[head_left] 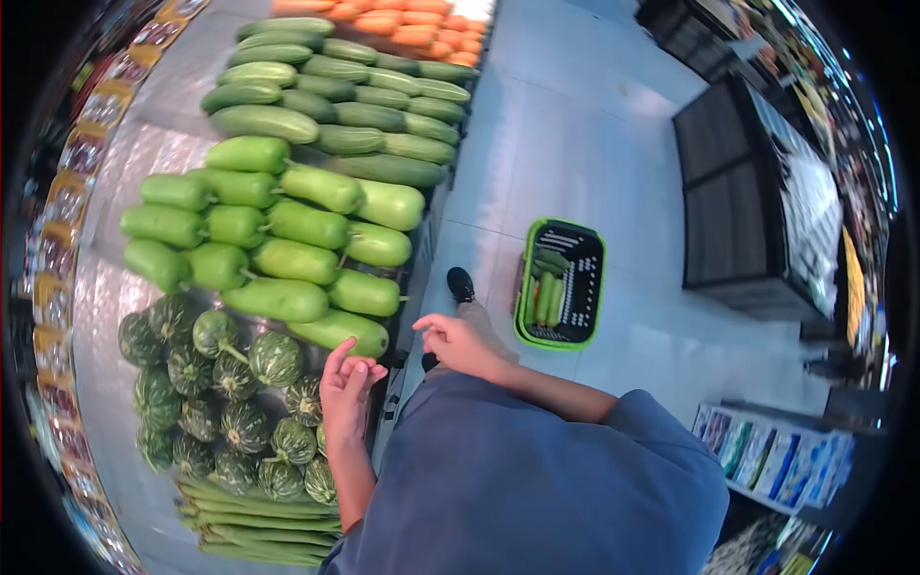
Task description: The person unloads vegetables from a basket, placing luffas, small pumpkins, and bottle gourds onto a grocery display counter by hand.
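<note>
My left hand point(351, 385) is held over the display's edge, fingers loosely bent and apart, with nothing in it. It is nearest to a light green bottle gourd point(343, 331) at the front of its pile and to the round striped squashes point(276, 358). My right hand point(460, 343) hovers in front of my body, index finger stretched out and the others loosely curled, holding nothing visible. Down on the floor to the right, a black shopping basket point(602, 278) with a bright green rim holds cucumber-like vegetables point(548, 299) and something orange.
Cucumbers point(355, 117) and carrots point(417, 29) are piled farther along the metal display point(101, 316). Long green vegetables point(259, 522) lie at its near end. A dark display case point(733, 192) stands at right, with a rack of packets point(767, 455) nearer. My shoe point(461, 285) is beside the display.
</note>
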`<state>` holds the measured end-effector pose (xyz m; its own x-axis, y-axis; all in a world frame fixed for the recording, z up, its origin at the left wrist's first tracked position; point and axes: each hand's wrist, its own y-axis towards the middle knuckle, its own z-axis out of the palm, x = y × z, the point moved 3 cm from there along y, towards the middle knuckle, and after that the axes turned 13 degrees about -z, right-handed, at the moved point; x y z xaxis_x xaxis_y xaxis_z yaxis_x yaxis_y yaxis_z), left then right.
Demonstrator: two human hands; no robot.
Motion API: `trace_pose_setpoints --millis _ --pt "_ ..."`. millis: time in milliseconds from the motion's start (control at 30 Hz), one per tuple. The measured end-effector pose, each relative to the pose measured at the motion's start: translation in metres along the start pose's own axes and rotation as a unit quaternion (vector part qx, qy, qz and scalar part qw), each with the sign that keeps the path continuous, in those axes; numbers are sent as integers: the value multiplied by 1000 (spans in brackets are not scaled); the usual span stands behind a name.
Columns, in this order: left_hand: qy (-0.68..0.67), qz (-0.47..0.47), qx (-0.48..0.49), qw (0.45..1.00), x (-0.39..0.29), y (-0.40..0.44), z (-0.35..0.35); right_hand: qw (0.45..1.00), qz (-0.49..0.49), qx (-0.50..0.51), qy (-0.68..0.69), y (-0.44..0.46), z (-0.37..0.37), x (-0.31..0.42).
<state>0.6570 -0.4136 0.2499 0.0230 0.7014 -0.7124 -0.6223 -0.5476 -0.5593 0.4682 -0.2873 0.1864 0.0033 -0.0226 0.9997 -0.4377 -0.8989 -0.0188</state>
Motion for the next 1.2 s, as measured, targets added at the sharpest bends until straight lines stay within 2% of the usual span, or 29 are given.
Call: trace_pose_setpoints --millis 33,100,133,200,333,400,633,867,933,1000,1067,1100,1167,1200 --pt "8 -26 19 999 7 0 4 996 72 -8 50 -21 2 -6" --pt "28 -71 57 995 23 -2 17 986 163 6 44 -56 -4 1" --pt "37 -80 72 993 31 0 24 985 164 -14 44 -70 -11 0" --pt "44 -127 99 986 52 6 38 994 97 -27 -47 -98 -28 -6" --pt "105 -189 134 967 91 20 72 982 89 -97 -136 -141 -54 -27" --pt "103 -202 142 964 104 22 95 978 124 -131 -100 -160 -63 -30" --pt "144 -278 155 937 170 36 159 973 147 -168 -64 -232 -99 -45" --pt "263 -323 165 894 251 54 261 944 197 -264 -5 -326 -213 -88" --pt "282 -320 159 890 283 67 289 931 213 -295 22 -348 -254 -101" --pt "300 -316 145 888 321 87 305 903 208 -368 75 -366 -293 -120" --pt "246 -407 70 877 365 107 297 895 220 -378 92 -380 -327 -149" --pt "254 -407 60 875 380 116 295 883 231 -396 98 -386 -341 -167" --pt "187 -500 5 845 415 122 296 878 258 -396 81 -397 -365 -199" --pt "191 -504 -5 842 423 126 293 876 265 -394 90 -401 -368 -210"
